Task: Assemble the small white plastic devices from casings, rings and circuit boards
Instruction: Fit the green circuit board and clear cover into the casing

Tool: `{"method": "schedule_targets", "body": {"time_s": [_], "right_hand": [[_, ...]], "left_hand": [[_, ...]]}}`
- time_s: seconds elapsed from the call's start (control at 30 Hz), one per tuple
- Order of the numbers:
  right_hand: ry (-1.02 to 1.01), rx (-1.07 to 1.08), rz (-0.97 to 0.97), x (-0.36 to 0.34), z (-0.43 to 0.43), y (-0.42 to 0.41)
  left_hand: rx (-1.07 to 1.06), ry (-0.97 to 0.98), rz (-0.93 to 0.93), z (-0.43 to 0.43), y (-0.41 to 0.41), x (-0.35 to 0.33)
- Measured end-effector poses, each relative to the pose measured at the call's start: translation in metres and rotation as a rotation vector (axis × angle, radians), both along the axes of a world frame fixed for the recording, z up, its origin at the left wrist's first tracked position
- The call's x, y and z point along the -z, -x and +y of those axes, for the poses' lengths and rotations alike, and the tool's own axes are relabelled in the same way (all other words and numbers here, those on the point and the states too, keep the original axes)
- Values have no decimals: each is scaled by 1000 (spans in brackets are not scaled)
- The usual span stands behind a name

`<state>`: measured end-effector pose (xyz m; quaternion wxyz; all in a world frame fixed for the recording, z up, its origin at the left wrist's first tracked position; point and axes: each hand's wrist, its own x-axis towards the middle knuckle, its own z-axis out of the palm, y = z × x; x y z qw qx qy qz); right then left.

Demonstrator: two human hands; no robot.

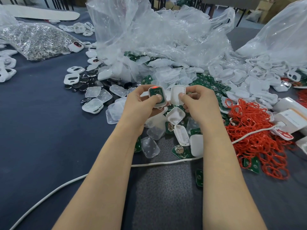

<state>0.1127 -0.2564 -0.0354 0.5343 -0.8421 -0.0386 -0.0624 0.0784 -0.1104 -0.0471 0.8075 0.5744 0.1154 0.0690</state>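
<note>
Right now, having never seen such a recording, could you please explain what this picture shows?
This single picture comes from a camera worn on a person's head, looking down at their bare hands over a blue table. The left hand holds a casing half with a green board seated inside and a red light glowing at its top. The right hand pinches an empty casing half beside it. Below lie loose casings, boards, red rings, a white cable, and plastic bags behind.

I see white casings [175,115], green boards [179,151], orange-red rings [252,123], a white cable [54,191] and a dark blue-grey counter [41,130].
</note>
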Motion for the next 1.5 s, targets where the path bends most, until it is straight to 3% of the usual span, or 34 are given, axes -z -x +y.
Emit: {"method": "schedule_targets", "body": {"time_s": [0.2,0.4,0.5,0.9,1.13,1.5], "right_hand": [[-123,7,-71,-5,2,4],[-565,-236,51,-10,9,6],[-654,-324,100,-11,8,6],[-168,-172,9,0,27,6],[-45,-146,-70,1,30,10],[-13,-71,-103,3,30,9]], "left_hand": [[23,88,39,-1,1,-2],[16,103,81,-2,-1,-1],[3,132,87,-4,-3,-1],[-60,231,143,-3,-8,-1],[-28,144,45,-4,-4,0],[2,-105,-27,-7,-2,4]]}}
